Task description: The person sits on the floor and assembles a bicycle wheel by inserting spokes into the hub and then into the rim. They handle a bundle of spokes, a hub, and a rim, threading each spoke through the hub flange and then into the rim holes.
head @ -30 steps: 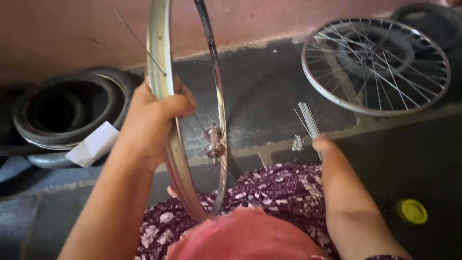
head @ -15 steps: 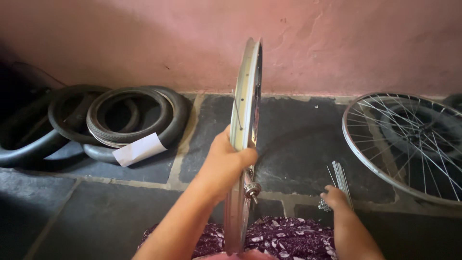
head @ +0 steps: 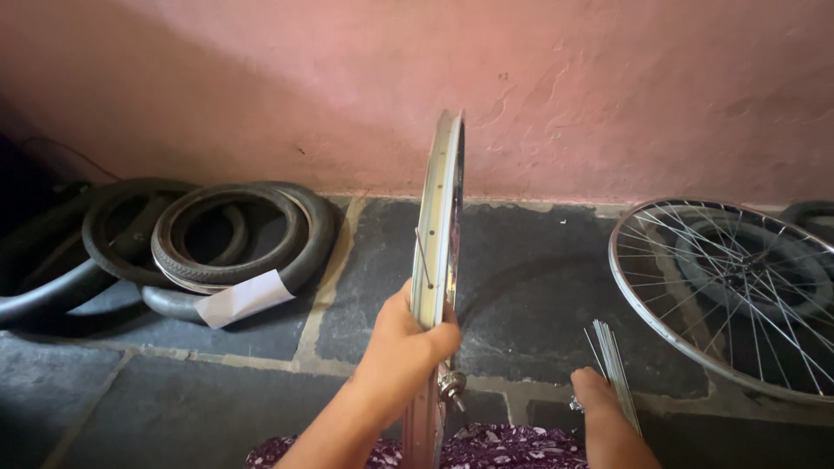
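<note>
My left hand (head: 407, 339) grips a bare silver bicycle rim (head: 440, 208) that stands upright, edge-on to me, in the middle of the view. A metal hub (head: 452, 385) sits inside the rim just below my fingers, and one thin spoke hangs loose along the rim. My right hand (head: 598, 398) is low at the right, resting at a bundle of loose silver spokes (head: 613, 365) on the stone floor. Whether its fingers close on the spokes is unclear.
A finished spoked wheel (head: 725, 291) lies flat on the floor at the right. Several black tyres (head: 217, 239) are stacked at the left against the pink wall (head: 521, 87), with a white paper tag (head: 243, 298) on them. Purple patterned cloth (head: 495, 447) covers my lap.
The view has tilted up from my lap to the wall and floor. The rim now stands more upright and central. My right hand has stayed at the spoke bundle.
</note>
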The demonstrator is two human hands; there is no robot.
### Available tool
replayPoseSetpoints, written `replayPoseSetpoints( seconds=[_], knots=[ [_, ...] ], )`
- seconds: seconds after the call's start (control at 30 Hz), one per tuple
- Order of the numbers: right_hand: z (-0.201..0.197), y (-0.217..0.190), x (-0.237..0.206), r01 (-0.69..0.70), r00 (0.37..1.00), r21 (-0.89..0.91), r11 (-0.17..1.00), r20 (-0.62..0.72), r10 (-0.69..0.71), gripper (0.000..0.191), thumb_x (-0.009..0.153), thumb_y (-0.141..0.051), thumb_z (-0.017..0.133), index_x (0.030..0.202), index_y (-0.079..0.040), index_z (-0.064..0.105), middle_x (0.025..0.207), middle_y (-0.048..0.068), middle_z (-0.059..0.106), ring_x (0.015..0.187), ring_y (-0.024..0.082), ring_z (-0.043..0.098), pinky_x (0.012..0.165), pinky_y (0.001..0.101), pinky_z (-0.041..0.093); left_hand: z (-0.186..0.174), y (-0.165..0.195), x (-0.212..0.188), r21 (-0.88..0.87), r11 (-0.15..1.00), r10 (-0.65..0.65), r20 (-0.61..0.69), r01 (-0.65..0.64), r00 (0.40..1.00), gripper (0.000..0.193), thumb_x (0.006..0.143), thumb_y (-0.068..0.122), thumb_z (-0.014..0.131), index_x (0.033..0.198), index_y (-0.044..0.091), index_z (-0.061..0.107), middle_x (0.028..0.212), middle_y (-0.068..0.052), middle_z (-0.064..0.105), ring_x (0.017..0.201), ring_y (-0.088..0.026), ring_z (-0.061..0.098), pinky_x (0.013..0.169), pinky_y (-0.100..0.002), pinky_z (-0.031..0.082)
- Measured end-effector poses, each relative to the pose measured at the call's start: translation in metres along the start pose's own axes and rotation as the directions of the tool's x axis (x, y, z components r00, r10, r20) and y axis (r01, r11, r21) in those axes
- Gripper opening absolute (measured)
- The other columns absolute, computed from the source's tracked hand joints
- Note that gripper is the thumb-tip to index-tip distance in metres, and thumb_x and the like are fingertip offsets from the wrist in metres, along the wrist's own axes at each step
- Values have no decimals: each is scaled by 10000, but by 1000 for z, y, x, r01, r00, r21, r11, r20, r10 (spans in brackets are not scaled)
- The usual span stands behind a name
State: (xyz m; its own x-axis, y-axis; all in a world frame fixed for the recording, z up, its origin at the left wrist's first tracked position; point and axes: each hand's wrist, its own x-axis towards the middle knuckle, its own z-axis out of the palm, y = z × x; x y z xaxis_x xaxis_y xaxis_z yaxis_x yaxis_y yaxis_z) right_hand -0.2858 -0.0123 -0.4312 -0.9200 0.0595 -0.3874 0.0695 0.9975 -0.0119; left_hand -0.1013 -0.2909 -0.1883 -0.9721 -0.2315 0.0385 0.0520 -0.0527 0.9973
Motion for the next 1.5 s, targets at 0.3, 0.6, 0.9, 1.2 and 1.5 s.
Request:
replayPoseSetpoints(
  seconds=[0.3, 0.6, 0.9, 1.2, 1.5],
  knots=[
    [11, 3, 16, -24, 999, 29, 999, 41, 23, 355, 1002, -215, 492, 1297, -151, 680, 1477, 113, 576, 1366, 346, 556, 1128, 470, 474, -1, -15, -6, -5, 1000, -21, 16, 21, 1000, 130, 731, 5, 638, 849, 48, 604, 722, -15, 598, 669, -110, 564, 608, -286, 486],
    [6, -1, 10, 63, 989, -111, 992, 137, -47, 475, 827, -340, 839, 1239, -190, 656, 1419, 8, 550, 1338, 249, 576, 1101, 415, 499, -2, -22, -4, -25, 999, -25, 28, 26, 999, 128, 729, -13, 635, 841, 41, 604, 709, -15, 601, 658, -109, 569, 595, -284, 481],
    [19, -5, 23, -21, 995, 143, 989, 100, 7, 301, 806, -261, 697, 1096, -181, 701, 1212, 55, 704, 1189, 270, 672, 1006, 413, 545, -5, -32, -2, -111, 993, -43, 70, 51, 997, 132, 698, -22, 634, 812, 34, 597, 683, -24, 591, 640, -124, 571, 588, -290, 473],
    [18, -5, 30, -30, 996, 131, 991, 92, 18, 267, 893, -195, 588, 1121, -167, 723, 1296, 88, 681, 1268, 303, 625, 1047, 423, 523, -4, -43, 1, -110, 994, -18, 40, 22, 999, 130, 688, -13, 637, 807, 33, 614, 689, -26, 600, 663, -127, 583, 606, -293, 485],
    [22, -3, 25, 122, 987, -70, 990, 118, -113, 254, 917, -97, 627, 1151, -166, 700, 1333, 69, 665, 1298, 287, 600, 1072, 399, 510, -4, -42, 2, -87, 995, -42, 55, 47, 998, 132, 702, -28, 618, 820, 28, 599, 688, -28, 592, 649, -128, 573, 595, -293, 473]
  ],
)
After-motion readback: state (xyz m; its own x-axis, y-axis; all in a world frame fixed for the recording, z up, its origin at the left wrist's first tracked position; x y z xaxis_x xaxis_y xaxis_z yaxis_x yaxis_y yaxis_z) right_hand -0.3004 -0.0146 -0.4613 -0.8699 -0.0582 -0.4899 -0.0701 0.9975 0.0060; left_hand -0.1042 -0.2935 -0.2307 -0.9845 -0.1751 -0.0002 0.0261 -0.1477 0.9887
